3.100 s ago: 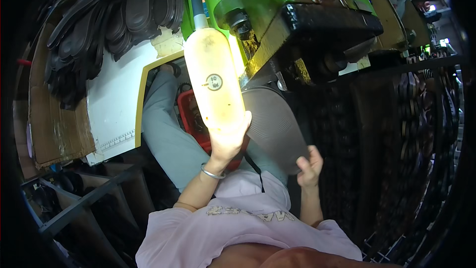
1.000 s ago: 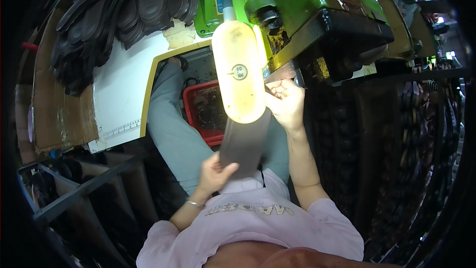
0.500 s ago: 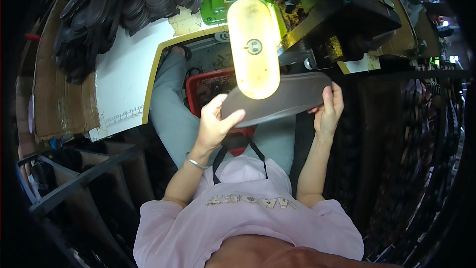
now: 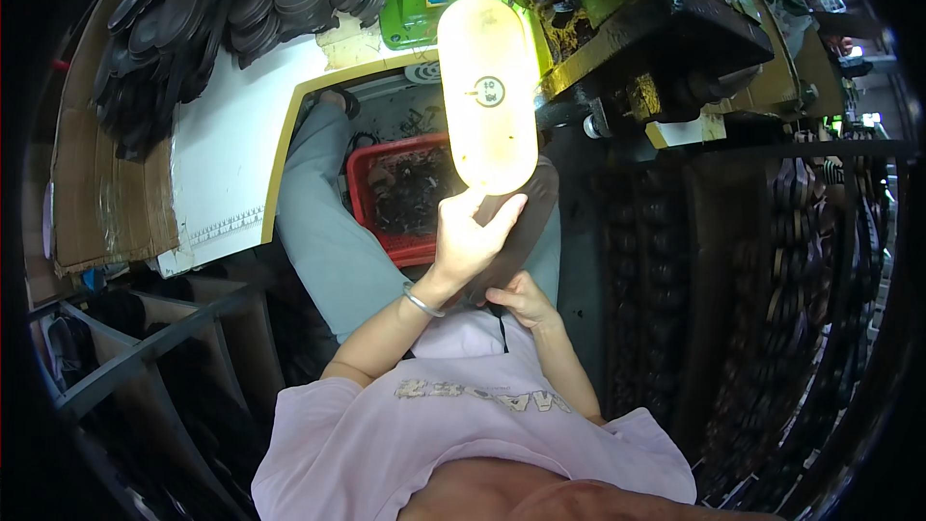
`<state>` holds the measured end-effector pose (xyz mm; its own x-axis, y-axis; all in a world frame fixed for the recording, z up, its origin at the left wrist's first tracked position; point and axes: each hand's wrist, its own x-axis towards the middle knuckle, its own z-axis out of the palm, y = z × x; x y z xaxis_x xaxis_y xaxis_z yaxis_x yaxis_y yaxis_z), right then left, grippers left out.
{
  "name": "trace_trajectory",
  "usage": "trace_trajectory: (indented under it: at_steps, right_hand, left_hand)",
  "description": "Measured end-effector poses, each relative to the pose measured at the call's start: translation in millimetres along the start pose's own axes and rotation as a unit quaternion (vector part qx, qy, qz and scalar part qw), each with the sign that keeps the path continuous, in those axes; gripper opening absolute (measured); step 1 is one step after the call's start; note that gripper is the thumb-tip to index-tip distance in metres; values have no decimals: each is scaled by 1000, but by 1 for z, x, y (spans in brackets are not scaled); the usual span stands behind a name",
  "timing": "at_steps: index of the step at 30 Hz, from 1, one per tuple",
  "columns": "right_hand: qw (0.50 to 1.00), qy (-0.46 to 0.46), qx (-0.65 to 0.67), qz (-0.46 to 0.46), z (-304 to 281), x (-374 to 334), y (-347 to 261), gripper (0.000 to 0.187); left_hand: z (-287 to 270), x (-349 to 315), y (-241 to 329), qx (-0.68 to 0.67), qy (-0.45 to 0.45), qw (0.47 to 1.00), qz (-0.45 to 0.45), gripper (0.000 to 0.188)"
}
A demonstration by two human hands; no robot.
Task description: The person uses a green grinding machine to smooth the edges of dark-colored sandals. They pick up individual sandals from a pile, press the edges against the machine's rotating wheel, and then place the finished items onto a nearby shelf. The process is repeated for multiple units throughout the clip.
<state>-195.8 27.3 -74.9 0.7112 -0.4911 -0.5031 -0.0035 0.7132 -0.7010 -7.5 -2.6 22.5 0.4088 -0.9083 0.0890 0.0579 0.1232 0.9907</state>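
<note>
A dark brown shoe sole (image 4: 515, 249) is held at a steep slant over my lap, its lower end near my waist. My left hand (image 4: 469, 239) grips the upper part of it, thumb pointing up and right. Lower down, my right hand (image 4: 527, 301) pinches the near end of the sole with bent fingers. A bright oblong lamp (image 4: 489, 101) hangs just above my left hand and hides the far end of the sole.
Ahead stands a green machine (image 4: 415, 5) with a greasy black arm (image 4: 666, 34). More dark soles (image 4: 256, 5) are piled on the white table (image 4: 227, 150), beside cardboard (image 4: 106, 198). A red basket (image 4: 359, 195) with dark scraps sits between my legs. Metal racks (image 4: 169, 342) flank me on the left.
The sole has swung from lying crosswise to a steep slant toward me. My right hand has come down and left to its near end; my left hand has shifted slightly right.
</note>
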Motion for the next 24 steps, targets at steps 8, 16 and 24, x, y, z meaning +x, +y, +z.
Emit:
trace_trajectory:
  at_steps: [8, 16, 24]
  right_hand:
    - [999, -38, 17, -25, 45, -10, -20, 23]
    - [991, 81, -59, -85, -16, -57, -85, 25]
    - [977, 126, 0, -171, -70, -42, -87, 33]
  left_hand:
    - [-11, 15, -16, -19, -18, 998, -48, 21]
    - [-12, 0, 4, -86, 144, 986, 1, 15]
    - [-4, -37, 6, -172, -84, 978, -85, 55]
